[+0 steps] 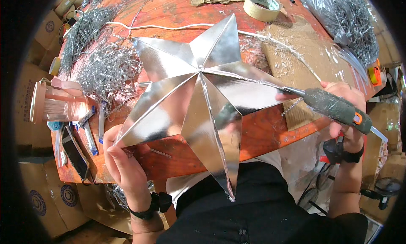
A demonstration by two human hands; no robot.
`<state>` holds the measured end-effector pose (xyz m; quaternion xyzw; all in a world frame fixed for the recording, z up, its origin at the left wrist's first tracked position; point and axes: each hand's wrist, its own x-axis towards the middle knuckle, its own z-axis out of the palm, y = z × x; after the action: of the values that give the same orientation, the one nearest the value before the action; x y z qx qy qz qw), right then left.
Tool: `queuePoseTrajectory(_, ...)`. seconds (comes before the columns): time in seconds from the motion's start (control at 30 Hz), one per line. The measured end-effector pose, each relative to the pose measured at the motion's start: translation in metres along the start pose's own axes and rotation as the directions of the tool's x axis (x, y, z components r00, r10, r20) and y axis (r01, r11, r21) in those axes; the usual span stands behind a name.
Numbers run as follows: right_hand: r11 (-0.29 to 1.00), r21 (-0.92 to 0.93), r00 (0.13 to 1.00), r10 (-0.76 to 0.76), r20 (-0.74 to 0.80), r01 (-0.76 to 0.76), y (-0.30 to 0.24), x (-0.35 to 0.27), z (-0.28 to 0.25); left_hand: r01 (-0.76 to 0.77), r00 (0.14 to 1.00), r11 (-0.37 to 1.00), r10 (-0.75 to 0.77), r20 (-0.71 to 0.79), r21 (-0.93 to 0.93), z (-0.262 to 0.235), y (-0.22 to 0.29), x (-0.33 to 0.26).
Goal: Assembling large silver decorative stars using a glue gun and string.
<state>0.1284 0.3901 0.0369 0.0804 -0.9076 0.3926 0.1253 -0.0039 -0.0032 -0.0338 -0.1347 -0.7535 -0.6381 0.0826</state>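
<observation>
Red desk (270,138) strewn with tinsel (105,68); folded foil star (198,96) over its near edge; left hand (122,159) pinches one point; right hand (344,104) clenches glue gun (334,108), nozzle at a seam; trimming apparently pending.

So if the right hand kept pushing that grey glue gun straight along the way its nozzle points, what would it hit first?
The right hand aims the grey glue gun leftward, its nozzle already at the shiny silver folded star. It would likely meet the star's right-hand point first, though exact depth is unclear.

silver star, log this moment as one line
left hand: holds silver star by lower-left tip | right hand: grips glue gun, nozzle at star's right edge | table: tape roll, tinsel
</observation>
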Motion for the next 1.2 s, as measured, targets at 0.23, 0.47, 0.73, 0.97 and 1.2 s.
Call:
queuePoseTrajectory(0.23,1.000,-0.026,0.992,-0.007,-0.128,0.004,0.004,-0.006,0.002,0.000,1.000,1.000,0.001,0.027,-0.012,0.001,0.003,0.001)
queuePoseTrajectory(0.47,0.986,-0.155,0.998,-0.062,-0.016,0.058,0.015,-0.015,-0.016,-0.011,1.000,1.000,0.011,0.020,0.004,0.002,0.004,0.001)
queuePoseTrajectory(0.73,0.945,-0.256,0.972,0.161,-0.170,-0.201,0.026,-0.032,-0.017,-0.012,0.996,0.998,0.018,0.086,-0.064,0.002,0.002,0.003)
queuePoseTrajectory(0.97,0.715,-0.686,0.990,0.089,-0.108,-0.139,-0.005,-0.012,-0.007,-0.324,0.936,0.931,0.342,-0.089,0.169,-0.009,0.012,0.003)
queuePoseTrajectory(1.2,0.341,-0.791,0.691,-0.709,0.138,0.508,-0.066,-0.026,0.087,-0.593,0.755,0.770,0.432,0.493,0.234,0.021,0.081,0.051)
